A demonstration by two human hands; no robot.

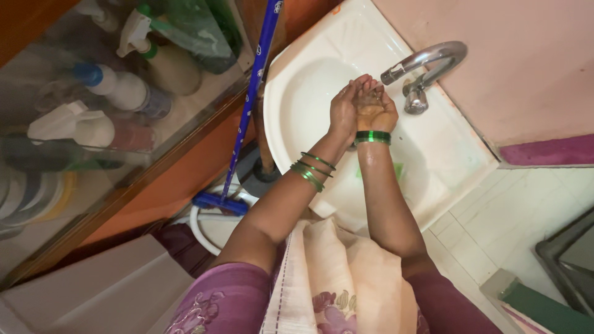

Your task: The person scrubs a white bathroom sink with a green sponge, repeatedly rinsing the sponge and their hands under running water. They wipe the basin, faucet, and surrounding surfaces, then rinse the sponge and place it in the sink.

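The left hand and right hand, cupped together and holding nothing, sit under the chrome tap over the white washbasin, apparently mid-rinse, with rubbing likely needed next.

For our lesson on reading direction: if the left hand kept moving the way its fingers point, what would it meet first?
Probably the tap's spout: the left hand points at its mouth, though depth is unclear.

white washbasin | chrome tap on rim | green thing in bowl
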